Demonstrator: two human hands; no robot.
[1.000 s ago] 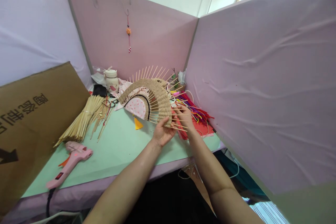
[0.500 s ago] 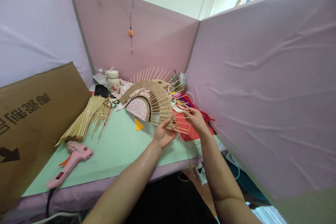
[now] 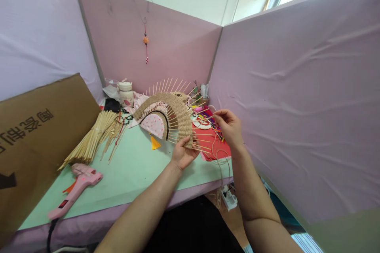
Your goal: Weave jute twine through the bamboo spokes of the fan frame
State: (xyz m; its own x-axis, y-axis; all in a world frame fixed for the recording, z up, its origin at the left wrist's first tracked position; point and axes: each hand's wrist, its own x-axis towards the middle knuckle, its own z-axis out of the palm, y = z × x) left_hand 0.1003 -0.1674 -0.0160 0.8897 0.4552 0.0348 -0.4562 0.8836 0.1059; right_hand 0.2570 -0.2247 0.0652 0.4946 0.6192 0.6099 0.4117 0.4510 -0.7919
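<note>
A half-round woven fan (image 3: pixel 184 120) has thin sticks fanning out past its braided tan band. Its inner part is pink dotted cloth (image 3: pixel 153 125) edged in black, with a yellow tassel (image 3: pixel 154 143) hanging below. My left hand (image 3: pixel 184 155) is closed around the fan's lower right end, thumb in front and fingers partly hidden behind. To the right of the stick tips, my right hand (image 3: pixel 230 128) pinches a thin strand of twine that runs to the band. Loose twine (image 3: pixel 220 162) loops below it over red sheets (image 3: pixel 221 148) and down past the table edge.
A bundle of sticks (image 3: pixel 92 138) and a pink glue gun (image 3: pixel 78 189) lie at left beside a cardboard box (image 3: pixel 44 138). Behind the fan stand a white jar (image 3: pixel 126 95) and a small pot (image 3: pixel 204 99). A power strip (image 3: pixel 229 197) sits below the table edge.
My right hand has moved up and right, away from the stick tips, drawing the strand outward. My left hand still holds the fan in the same place. The view has shifted slightly.
</note>
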